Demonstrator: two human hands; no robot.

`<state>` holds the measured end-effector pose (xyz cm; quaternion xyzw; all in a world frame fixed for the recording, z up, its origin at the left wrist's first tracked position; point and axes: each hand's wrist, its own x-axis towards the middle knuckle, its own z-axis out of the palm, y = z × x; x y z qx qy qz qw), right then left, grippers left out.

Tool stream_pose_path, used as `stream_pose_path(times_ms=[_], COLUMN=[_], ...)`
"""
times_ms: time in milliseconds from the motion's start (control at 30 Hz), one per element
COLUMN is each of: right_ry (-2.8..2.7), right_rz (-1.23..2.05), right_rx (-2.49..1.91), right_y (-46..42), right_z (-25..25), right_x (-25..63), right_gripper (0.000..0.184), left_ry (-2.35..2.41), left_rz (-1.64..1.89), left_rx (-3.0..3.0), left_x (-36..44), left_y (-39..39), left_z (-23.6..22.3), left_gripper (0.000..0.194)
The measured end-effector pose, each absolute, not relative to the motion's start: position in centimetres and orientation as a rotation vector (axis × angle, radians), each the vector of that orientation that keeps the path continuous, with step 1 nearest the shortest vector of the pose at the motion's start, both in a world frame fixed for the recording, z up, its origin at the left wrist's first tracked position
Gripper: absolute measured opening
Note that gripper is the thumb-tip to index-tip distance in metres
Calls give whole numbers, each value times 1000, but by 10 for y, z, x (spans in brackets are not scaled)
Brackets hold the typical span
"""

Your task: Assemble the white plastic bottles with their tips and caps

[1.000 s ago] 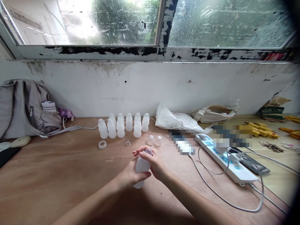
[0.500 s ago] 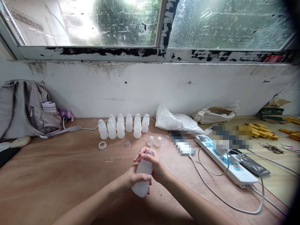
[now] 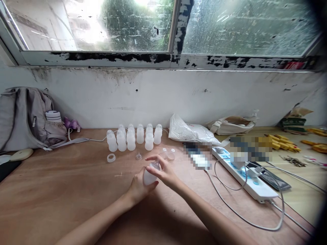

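Note:
A frosted white baby bottle [image 3: 149, 177] with a clear top is held above the table, tipped so its top leans away to the upper right. My left hand [image 3: 138, 189] is wrapped around its body, the thumb across the near side. Curved over the clear top, my right hand [image 3: 167, 173] grips it between thumb and fingers, with the index finger stretched out past it. Beyond my hands lie a white ring collar [image 3: 111, 158], a clear bottle nipple [image 3: 138, 156] and round clear discs [image 3: 170, 156], partly hidden by my right fingers.
Several capped baby bottles [image 3: 131, 140] stand in rows near the wall, one without a clear cap [image 3: 149, 141] in front. Right of them are a white plastic bag [image 3: 194, 131], a power strip [image 3: 245, 175] and looping cables. A grey backpack [image 3: 28, 119] sits at the far left.
The bottle has tipped, its base swinging up and away from me, so it looks shorter. My left hand moved up with it, and the fingers of my right hand have spread around the top.

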<state>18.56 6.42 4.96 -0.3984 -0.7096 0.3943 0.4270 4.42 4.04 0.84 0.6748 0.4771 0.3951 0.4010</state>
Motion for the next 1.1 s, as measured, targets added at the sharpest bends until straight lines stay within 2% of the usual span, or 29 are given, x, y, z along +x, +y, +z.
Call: stream_pose_path(times_ms=[100, 233, 367, 567, 700, 900, 1100], right_ry=[-2028, -2121, -2246, -2274, -2055, -1463, -1466], right_rz=[717, 37, -141, 67, 317, 890, 1073], right_rx=[-1035, -1410, -1448, -1302, -1249, -1083, -1017], right_y=[87, 115, 125, 119, 117, 110, 97], right_z=[46, 19, -1, 8, 18, 48, 64], right_x=[210, 240, 250, 244, 242, 238, 229], right_gripper=[34, 41, 34, 26, 21, 30, 31], left_ry=[1088, 978, 849, 878, 905, 970, 980], left_rz=[1067, 1074, 1057, 1081, 1161, 1226, 1221], left_rx=[1477, 1215, 1086, 1067, 1175, 1057, 1083], left_x=[39, 36, 34, 32, 29, 23, 25], left_y=[50, 53, 52, 52, 54, 60, 58], left_z=[9, 15, 18, 24, 23, 11, 16], left_gripper=[44, 44, 45, 44, 41, 41, 37])
